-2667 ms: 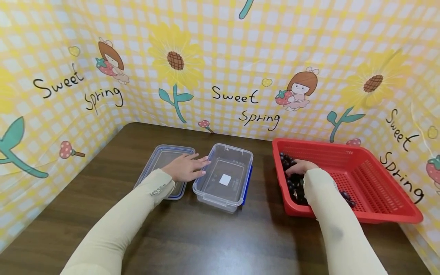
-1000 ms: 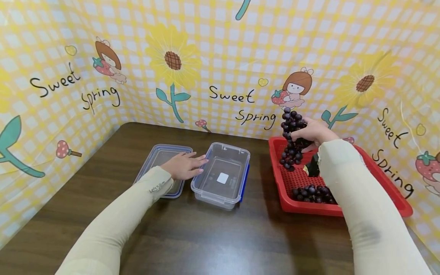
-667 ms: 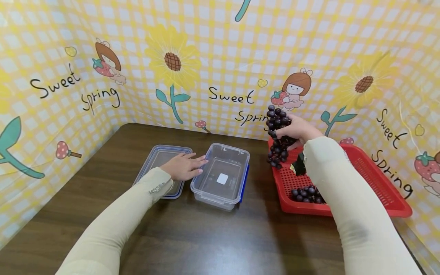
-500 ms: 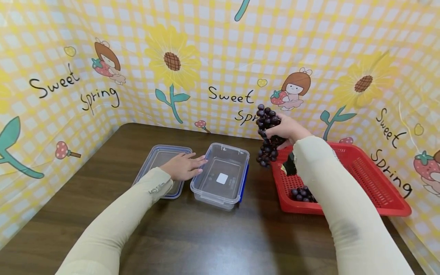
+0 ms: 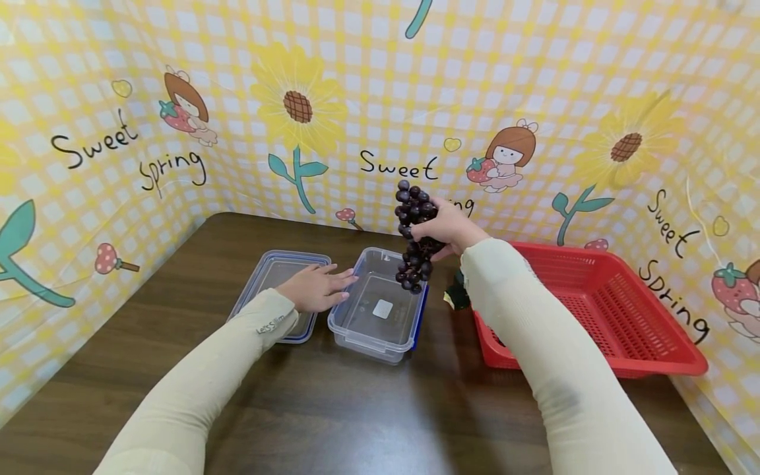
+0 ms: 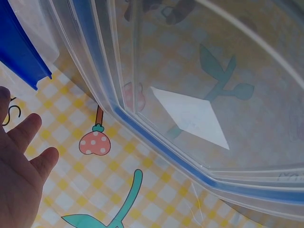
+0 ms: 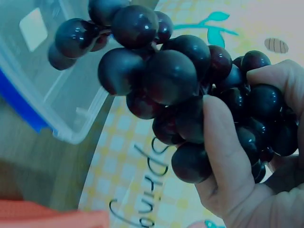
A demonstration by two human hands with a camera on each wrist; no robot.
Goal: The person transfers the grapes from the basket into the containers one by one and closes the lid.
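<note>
A bunch of dark purple grapes [image 5: 413,211] hangs in my right hand [image 5: 449,227], over the right far part of the clear plastic box [image 5: 362,333]. In the right wrist view, thumb and fingers grip the grapes [image 7: 171,76] around their middle. My left hand [image 5: 315,288] lies with fingers extended, its fingertips at the box's left rim. Beneath that hand is the clear lid [image 5: 279,264] with a blue seal. The left wrist view has the clear lid [image 6: 156,142] close up, and part of my left hand [image 6: 21,175] at its edge.
A red plastic basket [image 5: 629,316] stands to the right, partly covered by the right sleeve. A dark object with a pale yellow patch [image 5: 456,297] shows beside the right sleeve. Patterned yellow cloth [image 5: 380,112] rises behind the brown table [image 5: 332,415].
My right hand has taken the grapes from the red basket, lifted them and carried them left to the box. The left hand has stayed in place.
</note>
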